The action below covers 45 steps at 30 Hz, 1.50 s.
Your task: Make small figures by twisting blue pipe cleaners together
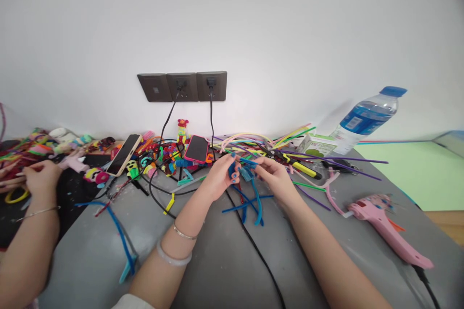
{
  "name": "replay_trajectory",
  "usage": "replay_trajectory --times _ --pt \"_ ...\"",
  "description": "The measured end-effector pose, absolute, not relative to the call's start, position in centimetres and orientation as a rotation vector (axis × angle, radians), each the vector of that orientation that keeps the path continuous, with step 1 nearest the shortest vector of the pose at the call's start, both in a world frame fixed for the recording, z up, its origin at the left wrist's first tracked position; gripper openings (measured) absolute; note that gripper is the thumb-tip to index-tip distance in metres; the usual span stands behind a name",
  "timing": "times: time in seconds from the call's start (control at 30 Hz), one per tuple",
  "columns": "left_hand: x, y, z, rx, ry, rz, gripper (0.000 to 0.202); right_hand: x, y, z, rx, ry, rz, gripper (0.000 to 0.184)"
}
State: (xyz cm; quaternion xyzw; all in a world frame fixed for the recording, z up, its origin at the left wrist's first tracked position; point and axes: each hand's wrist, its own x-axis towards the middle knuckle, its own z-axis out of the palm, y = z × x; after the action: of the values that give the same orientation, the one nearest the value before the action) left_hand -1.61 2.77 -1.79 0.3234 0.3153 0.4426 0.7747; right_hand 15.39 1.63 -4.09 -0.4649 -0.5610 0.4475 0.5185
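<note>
Near the middle of the grey table, my left hand [223, 176] is closed, fingers pinched on a blue pipe cleaner [247, 161]. My right hand [274, 176] pinches the same blue piece from the other side, close to my left fingertips. A lighter blue fuzzy bit [247, 174] hangs between the hands, with a curved blue strand [258, 203] dangling below it. Several darker blue pipe cleaners [232, 209] lie crossed on the table underneath. My fingers partly hide how the pieces join.
A pink glue gun [391, 236] lies at right, below a tilted water bottle [369, 118]. Yellow-and-black pliers [302, 168] and pipe cleaners lie behind my hands. Black cables [257, 248] cross the table [224, 270]. Two phones [125, 154] lie among small fuzzy figures. Another person's hand [41, 181] works at far left.
</note>
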Motion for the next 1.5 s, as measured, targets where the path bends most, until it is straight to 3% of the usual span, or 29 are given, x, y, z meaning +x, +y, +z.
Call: replay_trajectory --times 0.2,0.33,0.57,0.73,0.87,1.0,1.2,1.37,1.5 --pt "-1.0 2.4 -2.1 0.798 0.716 1.059 0.034 14.6 1.2 -4.3 -1.056 -1.502 1.086 0.022" --pt "-1.3 3.0 -2.4 0.626 0.693 1.182 0.033 14.2 0.8 -4.2 -1.072 -1.757 0.820 0.011" --pt "-2.2 3.8 -1.8 0.310 0.672 1.211 0.023 13.9 0.4 -4.4 -1.030 -2.285 0.354 0.039" --pt "-2.2 3.8 -1.7 0.273 0.712 1.211 0.016 13.7 0.4 -4.8 -1.095 -2.387 0.235 0.036" --pt "-2.2 3.8 -1.8 0.237 0.637 1.108 0.026 14.0 0.6 -5.3 -1.180 -2.379 0.138 0.031" --pt "-2.3 3.5 -1.8 0.238 0.451 1.006 0.027 14.5 0.8 -5.7 -1.207 -2.368 0.143 0.026" --pt "-2.2 3.3 -2.1 0.287 0.376 0.950 0.044 15.0 1.3 -6.0 -1.161 -2.376 0.233 0.036" --pt "-1.9 3.2 -2.2 0.175 0.467 1.000 0.053 15.4 1.8 -6.1 -1.162 -2.312 0.221 0.029" --pt "-1.7 3.1 -1.8 0.012 0.504 1.111 0.049 15.3 1.7 -5.4 -1.177 -2.078 0.346 0.021"
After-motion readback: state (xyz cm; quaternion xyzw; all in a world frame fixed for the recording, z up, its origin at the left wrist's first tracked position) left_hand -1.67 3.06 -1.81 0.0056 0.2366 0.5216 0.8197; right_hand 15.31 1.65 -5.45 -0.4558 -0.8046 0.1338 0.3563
